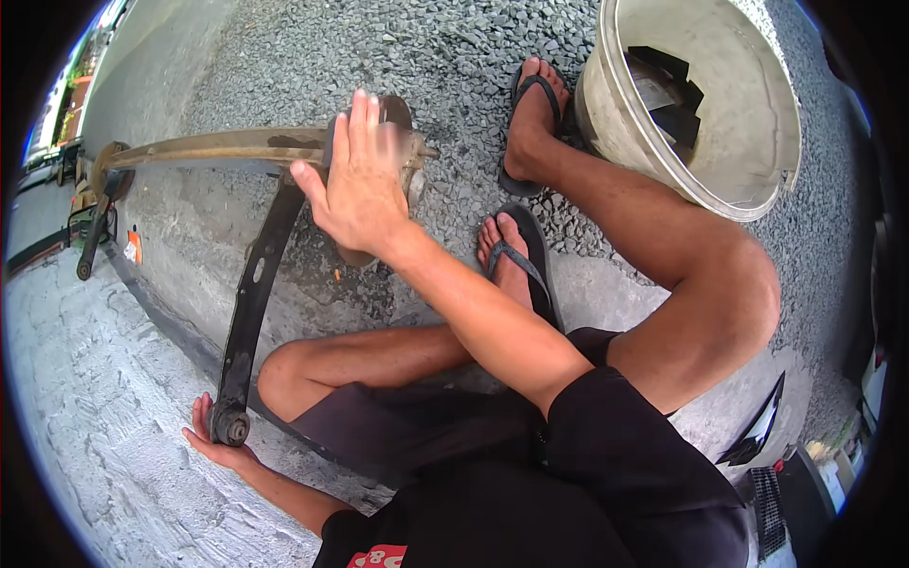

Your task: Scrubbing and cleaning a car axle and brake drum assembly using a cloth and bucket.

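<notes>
A car's rear axle beam (220, 148) stretches across the upper left, with a black metal trailing arm (248, 298) running from it toward me. My left hand (231, 451) is beneath and behind the round bushing (231, 424) at the arm's near end, which it holds from below. Its fingers stick out past the bushing on the left. Flat and with its fingers extended, my right hand (362, 188) lies over the wheel-end of the beam. It hides much of that end; a hub stub (428, 152) shows beyond it. Whether the palm presses there is unclear.
A large whitish plastic tub (746, 106) with dark pieces inside stands upper right, near my feet in flip-flops. Grey gravel (440, 42) meets concrete (184, 220). A rough white plastered surface (106, 397) borders the left. A second trailing arm (96, 231) is at far left.
</notes>
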Tool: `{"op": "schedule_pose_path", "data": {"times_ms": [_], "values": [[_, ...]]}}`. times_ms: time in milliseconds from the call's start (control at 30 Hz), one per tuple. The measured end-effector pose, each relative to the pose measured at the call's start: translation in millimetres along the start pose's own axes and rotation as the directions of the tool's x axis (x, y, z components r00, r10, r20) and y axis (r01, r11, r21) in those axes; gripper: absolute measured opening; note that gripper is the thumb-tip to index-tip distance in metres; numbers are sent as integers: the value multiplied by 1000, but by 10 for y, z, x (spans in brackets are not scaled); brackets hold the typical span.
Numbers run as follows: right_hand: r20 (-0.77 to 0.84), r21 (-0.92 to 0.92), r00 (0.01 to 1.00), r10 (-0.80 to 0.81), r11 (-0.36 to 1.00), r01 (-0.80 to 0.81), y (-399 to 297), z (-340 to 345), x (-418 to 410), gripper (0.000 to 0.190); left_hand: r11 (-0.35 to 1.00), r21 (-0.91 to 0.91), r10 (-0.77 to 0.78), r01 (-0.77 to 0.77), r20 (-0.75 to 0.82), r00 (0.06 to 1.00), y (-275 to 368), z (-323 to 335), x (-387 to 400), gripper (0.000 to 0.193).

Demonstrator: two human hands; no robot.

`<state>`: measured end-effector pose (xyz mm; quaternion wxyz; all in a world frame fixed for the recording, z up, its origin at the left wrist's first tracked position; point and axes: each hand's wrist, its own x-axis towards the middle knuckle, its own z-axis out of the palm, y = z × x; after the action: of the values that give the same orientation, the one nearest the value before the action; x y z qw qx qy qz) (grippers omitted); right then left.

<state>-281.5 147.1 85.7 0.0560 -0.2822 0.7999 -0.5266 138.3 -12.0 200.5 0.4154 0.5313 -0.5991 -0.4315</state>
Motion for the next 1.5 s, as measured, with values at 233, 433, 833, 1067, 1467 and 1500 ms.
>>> {"op": "schedule_pose_path", "data": {"times_ms": [233,433,833,1067,1467,1500], "values": [[5,-117,990,-144,983,144,55,-58,-265,75,999,-6,-46,46,-27,999,-42,37,19,73],[53,-141,956,-288,946,293,293,161,-337,74,998,-56,0,0,1,1000,-74,-48,36,75],[173,-164,956,-238,950,266,517,-154,-19,73,1000,-13,21,-21,-2,1000,-93,39,15,74],[349,-213,814,-465,806,552,416,-248,-286,76,998,1,55,-55,37,998,-119,-100,38,73],[343,-258,864,-369,847,465,614,-459,234,77,999,-34,22,-24,-53,998,-107,21,35,72],[360,-260,862,-358,848,461,607,-445,162,77,998,17,68,-68,9,998,-101,17,38,72]]}}
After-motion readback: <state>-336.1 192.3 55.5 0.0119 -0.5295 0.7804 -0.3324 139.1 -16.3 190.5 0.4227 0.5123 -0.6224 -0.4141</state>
